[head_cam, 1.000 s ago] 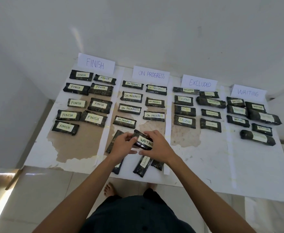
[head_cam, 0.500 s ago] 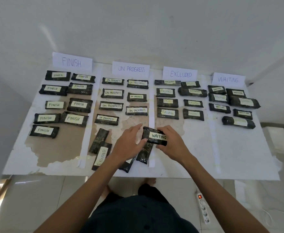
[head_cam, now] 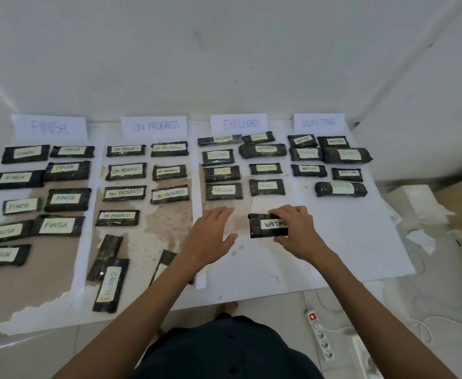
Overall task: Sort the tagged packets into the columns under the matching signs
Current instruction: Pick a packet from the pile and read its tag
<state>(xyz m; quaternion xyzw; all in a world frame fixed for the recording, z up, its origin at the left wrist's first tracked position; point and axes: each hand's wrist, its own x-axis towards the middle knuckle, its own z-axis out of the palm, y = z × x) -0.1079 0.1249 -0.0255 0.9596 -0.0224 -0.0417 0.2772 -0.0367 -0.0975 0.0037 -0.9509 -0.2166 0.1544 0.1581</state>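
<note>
Your right hand (head_cam: 297, 232) gripped the WAITING packet (head_cam: 265, 225) in curled fingers (head_cam: 280, 213), long axis crosswise, low in the EXCLUDED column (head_cam: 251, 265), 1 column left of the WAITING sign (head_cam: 318, 123); left hand (head_cam: 210, 233) open, empty.

place: looking like a plain room at home
floor (head_cam: 33, 356): tiled, bare foot (head_cam: 228, 307) standing on it, power strip (head_cam: 321, 337) lying alongside
wall (head_cam: 224, 64): showing bare white

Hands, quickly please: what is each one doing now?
Left hand: open, fingers spread, holds nothing.
Right hand: grips the packet tagged WAITING.
</note>
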